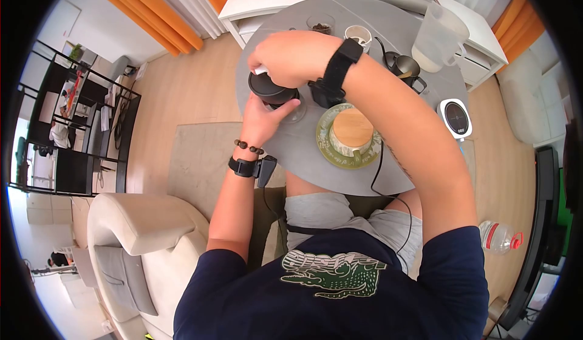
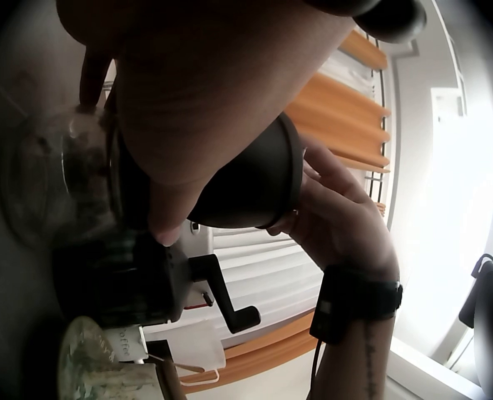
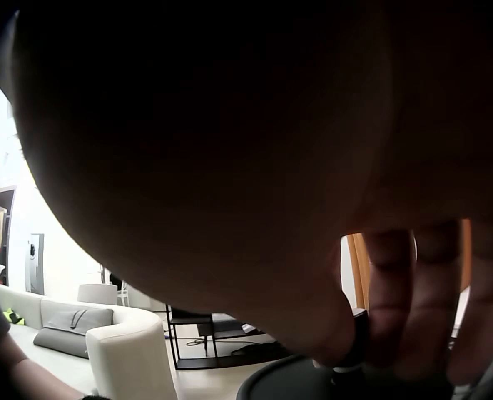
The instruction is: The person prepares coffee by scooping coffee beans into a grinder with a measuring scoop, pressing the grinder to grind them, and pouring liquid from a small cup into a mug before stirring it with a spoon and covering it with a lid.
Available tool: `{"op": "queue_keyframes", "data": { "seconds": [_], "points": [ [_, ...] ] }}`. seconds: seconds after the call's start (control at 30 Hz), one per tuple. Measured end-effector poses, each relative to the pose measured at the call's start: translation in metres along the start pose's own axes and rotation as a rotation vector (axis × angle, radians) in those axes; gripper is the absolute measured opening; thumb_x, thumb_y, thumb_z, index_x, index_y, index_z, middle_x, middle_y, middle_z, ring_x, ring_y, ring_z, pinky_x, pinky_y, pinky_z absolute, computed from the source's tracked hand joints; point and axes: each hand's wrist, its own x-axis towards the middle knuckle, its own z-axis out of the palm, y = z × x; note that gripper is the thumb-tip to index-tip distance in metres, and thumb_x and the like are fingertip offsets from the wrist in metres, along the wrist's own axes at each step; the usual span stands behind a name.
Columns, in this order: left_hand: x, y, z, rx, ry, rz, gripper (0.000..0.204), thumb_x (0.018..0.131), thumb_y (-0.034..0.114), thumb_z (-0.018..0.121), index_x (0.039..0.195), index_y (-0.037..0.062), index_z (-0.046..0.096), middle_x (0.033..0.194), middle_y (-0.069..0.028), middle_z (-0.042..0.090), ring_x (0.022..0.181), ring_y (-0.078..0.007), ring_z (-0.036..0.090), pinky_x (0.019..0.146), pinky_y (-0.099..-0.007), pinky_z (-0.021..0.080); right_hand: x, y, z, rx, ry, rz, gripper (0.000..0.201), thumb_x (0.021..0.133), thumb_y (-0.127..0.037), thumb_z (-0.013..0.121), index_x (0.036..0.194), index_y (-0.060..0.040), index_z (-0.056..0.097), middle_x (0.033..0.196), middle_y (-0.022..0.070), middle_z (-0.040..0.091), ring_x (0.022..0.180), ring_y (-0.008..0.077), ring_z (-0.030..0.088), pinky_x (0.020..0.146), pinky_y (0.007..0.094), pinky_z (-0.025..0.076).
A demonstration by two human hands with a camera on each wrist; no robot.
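Both my hands are on a black canister above a glass jar at the desk.
My left hand (image 1: pixel 261 120) wraps the side of the canister (image 1: pixel 270 88), thumb across its near face; the glass jar (image 1: pixel 297 114) shows just below, on the far left part of the grey desk (image 1: pixel 291 152). My right hand (image 1: pixel 288 54) reaches across and bends over the canister's top, fingers down by the rim near a small white piece (image 1: pixel 261 70); I cannot tell whether they pinch anything. Just beside the jar is a black grinder (image 2: pixel 167 287) with a crank. Nearer me, a wood-topped cup (image 1: pixel 353 127) sits on a green plate (image 1: pixel 325 150).
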Motion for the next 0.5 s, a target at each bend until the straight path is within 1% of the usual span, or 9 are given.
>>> {"op": "queue_keyframes", "data": {
  "seconds": [0.03, 0.1, 0.23, 0.3, 0.33, 0.4, 0.43, 0.5],
  "points": [
    [0.000, 0.001, 0.000, -0.002, 0.003, 0.001, 0.071, 0.087, 0.022, 0.101, 0.143, -0.0017, 0.064, 0.134, -0.0126, 0.079, 0.122, -0.0227, 0.075, 0.108, -0.0402, 0.058, 0.000, 0.000, 0.002, -0.003, -0.001, -0.002, 0.026, 0.098, -0.013, 0.073, 0.120, -0.0048, 0.083, 0.113, 0.0227, 0.082, 0.104, 0.0420, 0.079, 0.092, 0.0511, 0.063],
    [-0.001, 0.004, 0.001, -0.035, 0.002, -0.002, 0.071, 0.087, 0.022, 0.101, 0.143, -0.0018, 0.064, 0.134, -0.0123, 0.079, 0.123, -0.0218, 0.075, 0.108, -0.0400, 0.058, -0.001, 0.001, 0.008, 0.037, 0.070, -0.010, 0.029, 0.096, -0.006, 0.070, 0.121, -0.0069, 0.084, 0.113, 0.0212, 0.082, 0.107, 0.0414, 0.078, 0.093, 0.0516, 0.063],
    [-0.003, 0.011, 0.002, -0.062, -0.004, 0.017, 0.070, 0.088, 0.021, 0.100, 0.143, -0.0020, 0.063, 0.134, -0.0118, 0.078, 0.123, -0.0210, 0.075, 0.107, -0.0398, 0.058, -0.002, 0.002, 0.001, -0.010, 0.056, -0.076, 0.033, 0.095, 0.000, 0.069, 0.123, -0.0088, 0.084, 0.113, 0.0204, 0.082, 0.110, 0.0409, 0.078, 0.094, 0.0514, 0.062],
    [-0.003, 0.013, 0.003, -0.070, 0.017, 0.034, 0.067, 0.089, 0.020, 0.100, 0.142, -0.0021, 0.065, 0.133, -0.0112, 0.079, 0.123, -0.0204, 0.075, 0.108, -0.0393, 0.058, -0.003, 0.000, -0.005, -0.053, -0.053, -0.089, 0.036, 0.093, 0.004, 0.068, 0.122, -0.0098, 0.084, 0.113, 0.0204, 0.082, 0.110, 0.0412, 0.078, 0.094, 0.0508, 0.062],
    [-0.003, 0.015, 0.003, -0.070, 0.014, 0.037, 0.067, 0.089, 0.020, 0.100, 0.142, -0.0021, 0.065, 0.133, -0.0112, 0.079, 0.123, -0.0204, 0.075, 0.108, -0.0393, 0.058, -0.005, 0.003, -0.003, -0.054, -0.050, -0.086, 0.036, 0.093, 0.004, 0.068, 0.122, -0.0098, 0.084, 0.113, 0.0204, 0.082, 0.110, 0.0412, 0.078, 0.094, 0.0508, 0.062],
    [-0.004, 0.019, 0.002, -0.017, 0.009, 0.012, 0.064, 0.089, 0.019, 0.099, 0.140, -0.0019, 0.067, 0.132, -0.0109, 0.080, 0.123, -0.0207, 0.075, 0.108, -0.0390, 0.058, -0.008, 0.010, 0.005, 0.093, 0.064, -0.138, 0.021, 0.096, -0.006, 0.072, 0.113, -0.0048, 0.085, 0.111, 0.0218, 0.081, 0.108, 0.0419, 0.078, 0.092, 0.0510, 0.063],
    [-0.004, 0.020, 0.002, -0.016, 0.009, 0.014, 0.064, 0.089, 0.019, 0.099, 0.140, -0.0019, 0.067, 0.132, -0.0109, 0.080, 0.123, -0.0207, 0.075, 0.108, -0.0390, 0.058, -0.007, 0.011, 0.008, 0.092, 0.066, -0.139, 0.021, 0.096, -0.006, 0.072, 0.113, -0.0048, 0.085, 0.111, 0.0218, 0.081, 0.108, 0.0419, 0.078, 0.092, 0.0510, 0.063],
    [-0.004, 0.020, 0.002, -0.060, 0.003, 0.016, 0.062, 0.089, 0.019, 0.099, 0.139, -0.0019, 0.068, 0.130, -0.0112, 0.080, 0.123, -0.0212, 0.076, 0.108, -0.0388, 0.059, -0.006, 0.008, 0.012, 0.063, 0.148, 0.005, 0.023, 0.097, -0.016, 0.075, 0.111, -0.0003, 0.084, 0.110, 0.0230, 0.081, 0.107, 0.0427, 0.078, 0.093, 0.0510, 0.063]
  ]
}}
